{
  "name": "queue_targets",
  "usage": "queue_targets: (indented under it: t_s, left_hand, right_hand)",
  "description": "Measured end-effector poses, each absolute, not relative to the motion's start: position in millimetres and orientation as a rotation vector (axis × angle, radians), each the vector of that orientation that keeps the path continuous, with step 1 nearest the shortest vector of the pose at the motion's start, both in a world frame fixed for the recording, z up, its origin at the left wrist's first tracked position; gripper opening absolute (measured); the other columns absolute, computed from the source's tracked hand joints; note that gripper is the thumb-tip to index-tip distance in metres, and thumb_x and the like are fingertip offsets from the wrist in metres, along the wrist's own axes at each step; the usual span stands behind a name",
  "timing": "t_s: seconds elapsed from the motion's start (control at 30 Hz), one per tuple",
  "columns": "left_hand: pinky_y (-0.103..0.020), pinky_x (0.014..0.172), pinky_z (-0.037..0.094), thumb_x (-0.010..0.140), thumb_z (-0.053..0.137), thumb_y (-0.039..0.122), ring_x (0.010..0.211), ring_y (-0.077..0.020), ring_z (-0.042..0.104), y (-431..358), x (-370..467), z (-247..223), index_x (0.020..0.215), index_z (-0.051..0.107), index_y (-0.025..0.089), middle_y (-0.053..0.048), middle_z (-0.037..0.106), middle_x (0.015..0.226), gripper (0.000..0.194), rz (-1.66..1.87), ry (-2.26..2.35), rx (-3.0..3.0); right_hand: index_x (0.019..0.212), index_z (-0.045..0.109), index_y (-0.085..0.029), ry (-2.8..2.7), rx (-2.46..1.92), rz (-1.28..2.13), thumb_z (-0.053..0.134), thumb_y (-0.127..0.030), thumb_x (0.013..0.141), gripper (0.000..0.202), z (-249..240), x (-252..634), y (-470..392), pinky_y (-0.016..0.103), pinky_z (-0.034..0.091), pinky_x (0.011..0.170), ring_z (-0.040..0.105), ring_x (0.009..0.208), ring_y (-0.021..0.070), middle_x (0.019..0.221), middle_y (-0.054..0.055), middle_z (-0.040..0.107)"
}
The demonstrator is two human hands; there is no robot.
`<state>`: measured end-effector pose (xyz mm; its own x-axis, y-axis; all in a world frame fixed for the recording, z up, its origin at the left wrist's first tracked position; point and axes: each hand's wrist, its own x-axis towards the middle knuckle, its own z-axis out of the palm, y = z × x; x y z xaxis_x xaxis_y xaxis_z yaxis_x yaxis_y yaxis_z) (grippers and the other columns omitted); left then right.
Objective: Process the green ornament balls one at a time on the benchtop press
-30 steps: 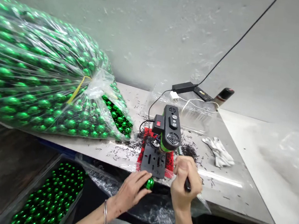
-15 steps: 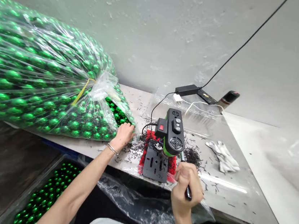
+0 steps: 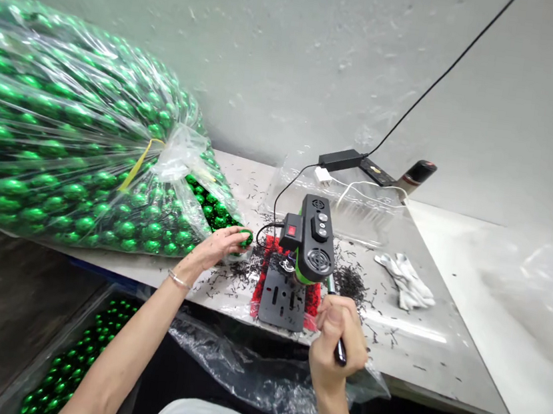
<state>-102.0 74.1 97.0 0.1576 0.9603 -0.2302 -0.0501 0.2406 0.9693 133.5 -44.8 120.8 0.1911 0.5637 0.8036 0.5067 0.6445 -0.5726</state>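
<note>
My left hand [image 3: 218, 247] pinches a shiny green ball [image 3: 246, 237] between thumb and fingers, beside the torn opening of a big clear plastic bag [image 3: 181, 155] full of the same balls. My right hand [image 3: 340, 332] is wrapped round the black-tipped lever [image 3: 340, 353] of a small bench press. The black head [image 3: 317, 239] of this press carries buttons, round vents and a box with a red switch [image 3: 292, 230]. Below the head lies its slotted black base plate [image 3: 283, 298], on a red mat [image 3: 312, 305].
Small black scraps [image 3: 350, 282] litter the table around the press. White gloves [image 3: 406, 281] lie to the right. Behind stand a clear plastic tray [image 3: 365, 221], a power adapter [image 3: 340, 160] and cables. Below the table edge, a lined container [image 3: 81, 358] holds more green balls.
My left hand has come away from the bag's opening with a green ball in its fingers. My right hand stays on the lever. The view has shifted slightly.
</note>
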Motion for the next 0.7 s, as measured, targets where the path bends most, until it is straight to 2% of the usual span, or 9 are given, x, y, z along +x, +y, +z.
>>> queue_targets:
  t_s: [0.1, 0.2, 0.27, 0.43, 0.57, 0.7]
  left_hand:
    - [-0.024, 0.073, 0.057, 0.075, 0.081, 0.023, 0.078, -0.0153, 0.072, 48.0, -85.0, 83.6, 0.090, 0.071, 0.015, -0.004, 0.074, 0.087, 0.020, 1.100, 0.938, 0.612]
    - [-0.016, 0.052, 0.049, 0.076, 0.080, 0.017, 0.058, -0.0089, 0.065, 26.5, -63.4, 72.8, 0.080, 0.070, 0.014, -0.001, 0.071, 0.072, 0.012, 1.101, 0.920, 0.365]
    - [-0.015, 0.047, 0.046, 0.078, 0.078, 0.014, 0.052, -0.0074, 0.062, 16.9, -50.7, 68.5, 0.077, 0.069, 0.013, 0.000, 0.069, 0.067, 0.009, 1.067, 0.941, 0.271]
    - [-0.021, 0.063, 0.057, 0.078, 0.077, 0.013, 0.066, -0.0132, 0.071, 5.2, -29.8, 58.8, 0.078, 0.069, 0.012, -0.004, 0.074, 0.074, 0.007, 1.072, 0.987, 0.273]
    - [-0.028, 0.077, 0.058, 0.075, 0.081, 0.022, 0.080, -0.0171, 0.072, 1.7, -22.0, 46.3, 0.098, 0.071, 0.014, -0.005, 0.076, 0.091, 0.026, 1.053, 1.055, 0.621]
    - [-0.034, 0.085, 0.055, 0.080, 0.074, 0.029, 0.090, -0.0204, 0.069, -0.9, -16.7, 34.2, 0.115, 0.070, 0.018, -0.006, 0.076, 0.101, 0.037, 0.994, 1.245, 1.157]
  right_hand:
    - [0.064, 0.044, -0.020, -1.438, -0.969, 0.059, 0.046, -0.007, 0.093, 0.031, 127.8, 132.6, -44.2, 0.028, 0.038, 0.057, 0.051, 0.062, 0.0121, 0.065, -0.002, 0.051]
    - [0.064, 0.044, -0.020, -1.429, -0.987, 0.081, 0.046, -0.007, 0.093, 0.032, 135.6, 132.1, -43.3, 0.027, 0.039, 0.058, 0.052, 0.062, 0.0114, 0.065, -0.002, 0.050]
    - [0.065, 0.044, -0.020, -1.428, -0.987, 0.087, 0.046, -0.007, 0.093, 0.032, 138.6, 132.2, -42.8, 0.027, 0.039, 0.058, 0.052, 0.064, 0.0115, 0.066, -0.002, 0.050]
    - [0.064, 0.044, -0.020, -1.435, -0.996, 0.077, 0.046, -0.007, 0.094, 0.032, 138.6, 133.0, -42.8, 0.028, 0.039, 0.059, 0.053, 0.065, 0.0116, 0.066, -0.002, 0.051]
    - [0.064, 0.044, -0.020, -1.435, -1.011, 0.073, 0.046, -0.007, 0.094, 0.032, 137.1, 133.1, -43.6, 0.027, 0.039, 0.059, 0.052, 0.065, 0.0112, 0.067, -0.002, 0.051]
    - [0.064, 0.044, -0.021, -1.438, -1.022, 0.071, 0.045, -0.008, 0.094, 0.033, 135.4, 133.4, -44.4, 0.028, 0.040, 0.060, 0.053, 0.064, 0.0114, 0.067, -0.001, 0.052]
